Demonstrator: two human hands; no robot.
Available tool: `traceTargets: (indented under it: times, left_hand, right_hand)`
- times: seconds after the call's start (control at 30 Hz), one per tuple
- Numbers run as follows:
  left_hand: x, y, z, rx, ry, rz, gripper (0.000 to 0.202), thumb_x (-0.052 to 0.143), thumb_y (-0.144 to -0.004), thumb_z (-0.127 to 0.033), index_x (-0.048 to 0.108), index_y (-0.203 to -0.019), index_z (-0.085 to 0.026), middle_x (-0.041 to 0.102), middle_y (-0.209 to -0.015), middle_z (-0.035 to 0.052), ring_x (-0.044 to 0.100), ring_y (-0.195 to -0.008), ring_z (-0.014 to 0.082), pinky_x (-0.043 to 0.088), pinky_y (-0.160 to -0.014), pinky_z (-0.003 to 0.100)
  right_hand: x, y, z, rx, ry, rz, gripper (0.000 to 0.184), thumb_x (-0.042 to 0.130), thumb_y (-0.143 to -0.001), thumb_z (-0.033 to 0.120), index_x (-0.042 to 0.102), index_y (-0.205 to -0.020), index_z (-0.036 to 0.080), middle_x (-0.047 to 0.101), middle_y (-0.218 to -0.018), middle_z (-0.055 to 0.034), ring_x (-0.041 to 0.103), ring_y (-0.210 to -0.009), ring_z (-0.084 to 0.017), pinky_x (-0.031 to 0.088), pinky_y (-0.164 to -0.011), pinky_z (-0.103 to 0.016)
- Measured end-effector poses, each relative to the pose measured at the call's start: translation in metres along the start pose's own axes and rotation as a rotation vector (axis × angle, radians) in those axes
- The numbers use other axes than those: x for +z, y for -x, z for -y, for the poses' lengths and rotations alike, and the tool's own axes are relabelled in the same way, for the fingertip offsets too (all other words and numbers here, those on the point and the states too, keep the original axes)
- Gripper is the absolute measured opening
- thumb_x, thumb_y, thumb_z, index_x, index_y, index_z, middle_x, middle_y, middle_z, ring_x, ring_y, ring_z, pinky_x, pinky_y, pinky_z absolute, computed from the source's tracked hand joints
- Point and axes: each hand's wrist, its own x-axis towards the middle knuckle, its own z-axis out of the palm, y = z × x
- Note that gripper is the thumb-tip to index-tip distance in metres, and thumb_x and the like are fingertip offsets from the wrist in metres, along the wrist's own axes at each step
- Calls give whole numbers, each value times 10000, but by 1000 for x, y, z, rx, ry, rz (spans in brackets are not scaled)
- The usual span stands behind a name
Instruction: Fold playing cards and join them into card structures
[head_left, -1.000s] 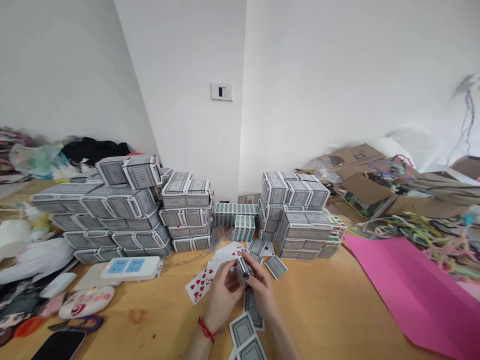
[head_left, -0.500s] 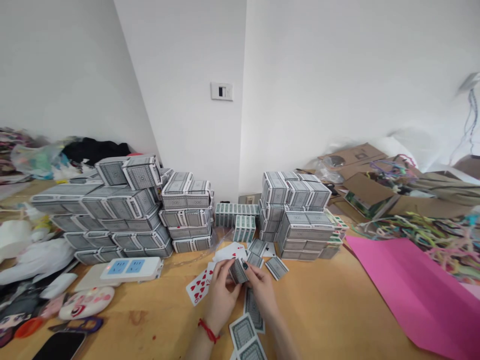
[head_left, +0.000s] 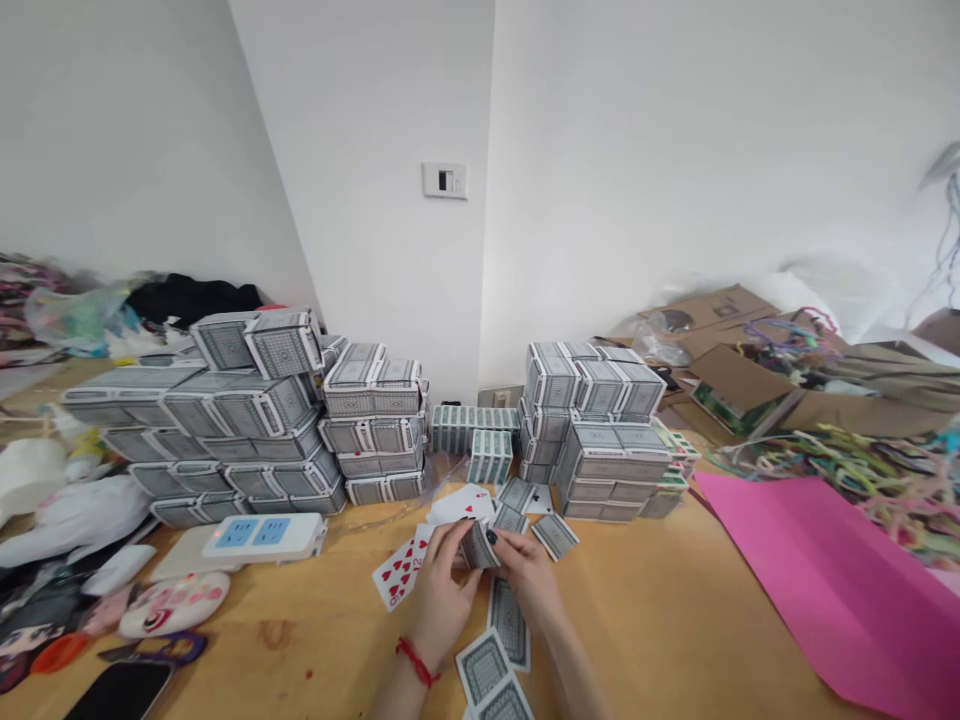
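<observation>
My left hand (head_left: 441,590), with a red cord at the wrist, and my right hand (head_left: 531,580) meet over the wooden table (head_left: 315,640). Together they pinch a small packet of grey-backed playing cards (head_left: 478,546) between their fingertips. A face-up red nine (head_left: 397,572) lies just left of my left hand. More face-up cards (head_left: 465,503) rest beyond the hands. Face-down cards (head_left: 508,618) lie under my right wrist, and others (head_left: 487,668) lie nearer to me.
Stacks of boxed card decks rise at the back left (head_left: 247,420) and back right (head_left: 592,430). A white power strip (head_left: 262,535) and a phone (head_left: 120,690) lie at the left. A pink paper sheet (head_left: 817,580) covers the right; cardboard boxes (head_left: 735,380) and coloured strands (head_left: 862,460) lie behind it.
The card packet has turned slightly between my fingers and my hands have shifted a little; everything else stays put.
</observation>
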Motion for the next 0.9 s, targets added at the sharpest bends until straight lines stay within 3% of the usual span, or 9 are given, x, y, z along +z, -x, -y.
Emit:
traceTargets:
  times: [0.2,0.4,0.53,0.63,0.77,0.9]
  left_hand:
    - [0,1,6,22,-42,57,531,462,-667,-39,429,-1141,-276,469,-1116,40,533,-953,174,514,-741,319]
    - [0,2,7,56,-143,76,569,437,-643,-17,429,-1150,-274,409,-1202,47,423,-1106,209,410,-901,397]
    - [0,2,4,55,-172,112,591,403,-650,-2,405,-1175,-272,359,-1245,40,350,-1167,191,328,-976,386]
    - [0,1,3,43,-170,97,602,384,-660,2,376,-1195,-273,365,-1231,36,350,-1164,178,322,-981,378]
    - [1,1,4,43,-177,70,591,366,-659,11,417,-1166,-290,366,-1220,24,374,-1146,167,346,-962,347]
    - [1,1,6,42,-185,88,617,356,-647,26,430,-1160,-309,354,-1251,5,369,-1155,164,347,-965,337]
  right_hand:
    - [-4,-3,-2,-110,286,-70,234,643,-599,377,662,-645,148,595,-545,7,461,-481,-98,358,-492,-206]
    - [1,2,8,-205,474,-126,247,618,-599,383,605,-521,149,544,-474,16,459,-470,-109,353,-484,-209]
    - [3,3,7,-249,542,-146,264,596,-627,394,598,-510,157,550,-482,10,473,-485,-124,361,-482,-216]
    - [3,2,3,-268,525,-132,267,571,-655,417,643,-620,162,599,-562,-7,485,-495,-131,369,-469,-223]
    - [3,0,-4,-242,478,-145,405,595,-639,425,611,-946,161,623,-618,-19,477,-448,-122,369,-412,-221]
    - [3,0,-8,-302,539,-189,437,604,-640,398,577,-1003,156,617,-623,-20,481,-466,-117,390,-432,-216]
